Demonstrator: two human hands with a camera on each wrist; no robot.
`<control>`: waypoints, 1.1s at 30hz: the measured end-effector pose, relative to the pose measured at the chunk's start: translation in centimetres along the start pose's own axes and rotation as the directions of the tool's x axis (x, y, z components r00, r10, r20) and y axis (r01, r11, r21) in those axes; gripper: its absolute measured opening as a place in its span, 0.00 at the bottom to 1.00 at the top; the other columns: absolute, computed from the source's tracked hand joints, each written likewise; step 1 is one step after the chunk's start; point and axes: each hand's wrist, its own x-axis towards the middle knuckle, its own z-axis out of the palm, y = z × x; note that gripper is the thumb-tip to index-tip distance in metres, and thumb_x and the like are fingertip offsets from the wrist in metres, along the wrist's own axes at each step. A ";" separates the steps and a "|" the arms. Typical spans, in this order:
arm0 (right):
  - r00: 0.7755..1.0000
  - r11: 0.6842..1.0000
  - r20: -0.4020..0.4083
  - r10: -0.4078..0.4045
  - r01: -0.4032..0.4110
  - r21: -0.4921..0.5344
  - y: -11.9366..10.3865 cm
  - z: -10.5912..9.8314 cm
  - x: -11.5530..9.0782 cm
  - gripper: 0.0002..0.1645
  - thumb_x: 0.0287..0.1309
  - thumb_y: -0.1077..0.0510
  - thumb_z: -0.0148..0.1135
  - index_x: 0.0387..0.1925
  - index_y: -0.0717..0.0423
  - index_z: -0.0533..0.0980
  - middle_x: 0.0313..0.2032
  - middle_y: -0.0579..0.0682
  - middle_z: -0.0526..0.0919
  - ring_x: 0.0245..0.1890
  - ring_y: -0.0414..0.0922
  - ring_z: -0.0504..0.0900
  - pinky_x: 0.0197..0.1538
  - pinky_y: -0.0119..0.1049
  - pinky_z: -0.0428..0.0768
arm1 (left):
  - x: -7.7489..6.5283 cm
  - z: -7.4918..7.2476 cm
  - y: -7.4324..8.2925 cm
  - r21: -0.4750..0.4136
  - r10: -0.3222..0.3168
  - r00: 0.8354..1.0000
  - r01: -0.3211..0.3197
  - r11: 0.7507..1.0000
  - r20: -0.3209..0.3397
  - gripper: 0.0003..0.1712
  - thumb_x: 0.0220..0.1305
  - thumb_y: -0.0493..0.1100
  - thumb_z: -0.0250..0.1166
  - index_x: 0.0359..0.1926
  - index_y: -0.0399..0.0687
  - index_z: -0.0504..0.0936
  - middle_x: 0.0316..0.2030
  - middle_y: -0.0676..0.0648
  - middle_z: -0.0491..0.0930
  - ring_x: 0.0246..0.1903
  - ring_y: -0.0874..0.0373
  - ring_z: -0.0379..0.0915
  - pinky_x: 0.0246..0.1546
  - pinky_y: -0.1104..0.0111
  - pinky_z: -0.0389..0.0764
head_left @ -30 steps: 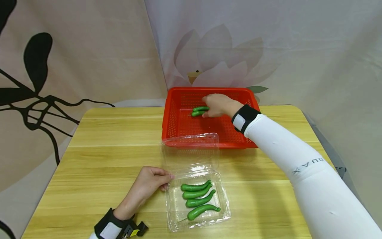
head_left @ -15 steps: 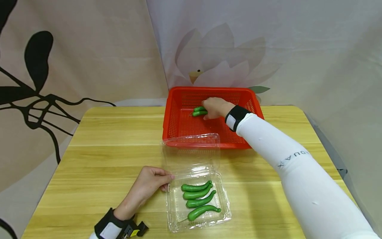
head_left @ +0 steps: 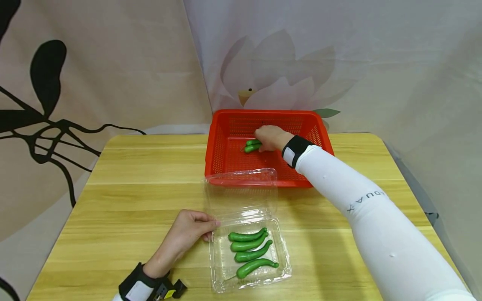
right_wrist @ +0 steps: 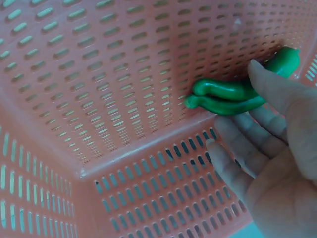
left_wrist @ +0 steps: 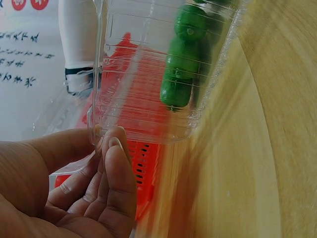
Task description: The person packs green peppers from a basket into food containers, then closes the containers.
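Observation:
My left hand [head_left: 193, 229] pinches the left rim of a clear plastic clamshell box [head_left: 281, 255], whose lid [head_left: 241, 196] stands open toward the back. Several green chili peppers [head_left: 251, 253] lie side by side in it. In the left wrist view, thumb and fingers of the left hand [left_wrist: 94, 183] meet at the box's edge [left_wrist: 148, 130]. My right hand [head_left: 272, 138] reaches down into a red plastic basket [head_left: 233, 169]. In the right wrist view, that hand [right_wrist: 277, 163] has two green chili peppers [right_wrist: 233, 99] between its thumb and fingers.
The basket sits at the table's back edge, against a printed cloth backdrop [head_left: 150, 62]. The lid's far edge overlaps the basket's front rim in the head view. Bare wooden tabletop [head_left: 132, 200] spreads left of the box.
My right hand has moved a little left and toward me inside the basket. The two peppers there have shifted slightly toward me with it. The left hand and box stay put.

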 end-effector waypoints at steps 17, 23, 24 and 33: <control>0.998 0.995 0.017 0.054 -0.055 0.078 0.8 -0.2 -0.9 0.13 0.65 0.53 0.73 0.37 0.57 0.79 0.30 0.51 0.79 0.32 0.48 0.77 0.38 0.38 0.73 | 0.2 0.0 -0.1 0.008 0.002 1.000 -0.002 1.000 -0.006 0.10 0.63 0.37 0.76 0.34 0.30 0.89 0.22 0.45 0.83 0.21 0.57 0.76 0.25 0.68 0.81; 0.999 0.988 -0.021 0.044 -0.040 0.147 1.3 -0.5 -1.5 0.14 0.64 0.52 0.73 0.38 0.57 0.78 0.29 0.51 0.77 0.31 0.48 0.76 0.36 0.37 0.71 | 0.1 0.0 -0.1 0.004 0.002 1.000 -0.002 1.000 -0.002 0.10 0.63 0.36 0.75 0.34 0.29 0.89 0.21 0.45 0.83 0.21 0.57 0.76 0.25 0.68 0.81; 0.999 0.987 -0.036 0.038 -0.032 0.159 1.5 -0.6 -1.6 0.14 0.64 0.53 0.73 0.38 0.57 0.77 0.30 0.51 0.77 0.31 0.48 0.76 0.36 0.37 0.71 | 0.2 0.0 0.0 0.005 0.002 1.000 -0.002 1.000 -0.003 0.10 0.64 0.36 0.75 0.34 0.29 0.89 0.22 0.45 0.83 0.21 0.57 0.76 0.25 0.68 0.81; 0.989 0.968 -0.146 0.010 0.027 0.250 2.0 -2.0 -3.5 0.14 0.61 0.56 0.73 0.40 0.59 0.78 0.32 0.52 0.79 0.32 0.48 0.76 0.38 0.38 0.74 | 0.3 0.0 -0.1 -0.004 0.002 1.000 -0.002 1.000 -0.008 0.08 0.63 0.35 0.75 0.34 0.30 0.89 0.22 0.44 0.83 0.21 0.58 0.76 0.25 0.68 0.82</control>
